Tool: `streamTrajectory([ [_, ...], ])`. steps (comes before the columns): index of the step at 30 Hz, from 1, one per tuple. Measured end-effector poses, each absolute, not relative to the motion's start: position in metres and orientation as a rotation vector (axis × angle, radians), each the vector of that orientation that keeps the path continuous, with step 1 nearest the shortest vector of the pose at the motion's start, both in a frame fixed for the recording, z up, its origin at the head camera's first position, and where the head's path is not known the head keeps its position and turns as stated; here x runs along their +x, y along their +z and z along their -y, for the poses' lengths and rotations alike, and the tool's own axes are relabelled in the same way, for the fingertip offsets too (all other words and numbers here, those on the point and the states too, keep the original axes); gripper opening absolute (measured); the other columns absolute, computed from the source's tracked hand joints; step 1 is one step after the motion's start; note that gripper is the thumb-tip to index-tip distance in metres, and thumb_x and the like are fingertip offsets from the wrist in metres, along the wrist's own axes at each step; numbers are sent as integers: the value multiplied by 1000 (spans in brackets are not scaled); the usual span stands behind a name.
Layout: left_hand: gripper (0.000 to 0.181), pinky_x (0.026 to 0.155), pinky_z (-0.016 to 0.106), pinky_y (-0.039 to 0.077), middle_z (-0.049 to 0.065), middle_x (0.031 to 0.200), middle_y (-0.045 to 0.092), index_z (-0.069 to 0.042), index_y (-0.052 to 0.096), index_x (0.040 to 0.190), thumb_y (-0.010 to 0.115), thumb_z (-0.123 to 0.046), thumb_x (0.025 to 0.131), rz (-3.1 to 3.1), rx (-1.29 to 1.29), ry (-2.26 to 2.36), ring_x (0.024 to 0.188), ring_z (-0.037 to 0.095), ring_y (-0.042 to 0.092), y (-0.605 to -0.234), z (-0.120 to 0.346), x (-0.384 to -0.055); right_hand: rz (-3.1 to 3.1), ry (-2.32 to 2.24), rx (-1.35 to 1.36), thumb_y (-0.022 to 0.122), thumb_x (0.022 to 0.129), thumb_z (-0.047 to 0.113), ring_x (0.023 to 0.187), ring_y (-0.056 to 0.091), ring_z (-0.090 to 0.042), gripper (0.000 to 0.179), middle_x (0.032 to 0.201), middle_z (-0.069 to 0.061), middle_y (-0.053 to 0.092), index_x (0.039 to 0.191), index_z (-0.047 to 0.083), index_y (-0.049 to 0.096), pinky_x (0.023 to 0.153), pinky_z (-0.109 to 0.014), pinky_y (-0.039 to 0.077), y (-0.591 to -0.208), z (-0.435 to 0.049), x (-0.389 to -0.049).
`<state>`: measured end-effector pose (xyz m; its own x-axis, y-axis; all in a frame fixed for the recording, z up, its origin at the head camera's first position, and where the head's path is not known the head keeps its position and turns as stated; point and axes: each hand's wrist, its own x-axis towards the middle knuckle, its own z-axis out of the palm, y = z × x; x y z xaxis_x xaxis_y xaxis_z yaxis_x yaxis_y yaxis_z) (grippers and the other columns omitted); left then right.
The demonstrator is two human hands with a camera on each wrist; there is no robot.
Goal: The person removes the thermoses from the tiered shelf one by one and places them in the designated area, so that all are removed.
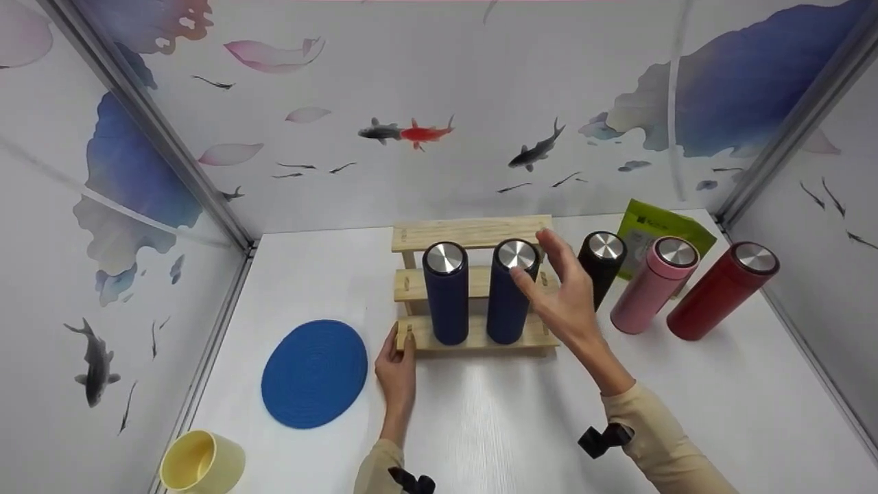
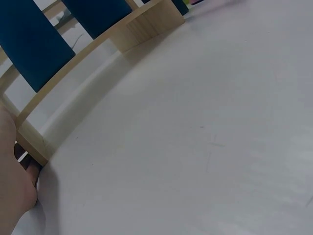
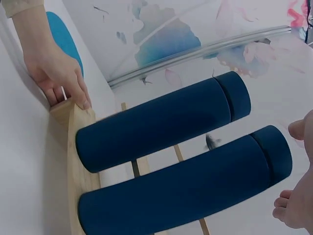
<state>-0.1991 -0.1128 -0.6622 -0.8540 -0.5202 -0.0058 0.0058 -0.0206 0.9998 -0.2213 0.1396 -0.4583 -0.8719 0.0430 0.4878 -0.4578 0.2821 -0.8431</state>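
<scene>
Two dark blue thermos bottles stand upright on the bottom step of a three-tier wooden rack [image 1: 473,233]. One, the left blue thermos [image 1: 447,302], is near the rack's middle; the right blue thermos [image 1: 506,312] stands beside it. My left hand [image 1: 397,374] grips the left end of the bottom step, thumb on top, as the right wrist view also shows. Close by the steel lid of the right thermos is my right hand [image 1: 568,302], its thumb and fingers spread. In the right wrist view a gap separates those fingers [image 3: 282,205] from the bottle.
Right of the rack stand a black thermos [image 1: 602,264], a pink thermos [image 1: 648,291] and a red thermos [image 1: 717,295]. Behind them is a green pouch [image 1: 638,216]. At left lie a round blue mat [image 1: 314,374] and a yellow cup [image 1: 230,463]. Printed walls enclose the table.
</scene>
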Motion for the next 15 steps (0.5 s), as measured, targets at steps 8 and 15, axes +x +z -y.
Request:
streamTrajectory([
  [8, 45, 65, 18, 47, 15, 137, 65, -10, 60, 142, 68, -19, 98, 1892, 536, -1921, 76, 10, 55, -662, 112, -199, 2142, 1675, 354, 85, 83, 16, 133, 56, -29, 76, 141, -18, 59, 147, -1, 48, 112, -45, 42, -466, -124, -224],
  [15, 45, 61, 18, 46, 16, 129, 69, -9, 60, 142, 68, -19, 98, 1911, 500, -1881, 70, 8, 53, -663, 113, -199, 2149, 1691, 332, 87, 82, 18, 124, 61, -23, 73, 132, -14, 64, 144, 4, 52, 108, -31, 45, -472, -124, -227],
])
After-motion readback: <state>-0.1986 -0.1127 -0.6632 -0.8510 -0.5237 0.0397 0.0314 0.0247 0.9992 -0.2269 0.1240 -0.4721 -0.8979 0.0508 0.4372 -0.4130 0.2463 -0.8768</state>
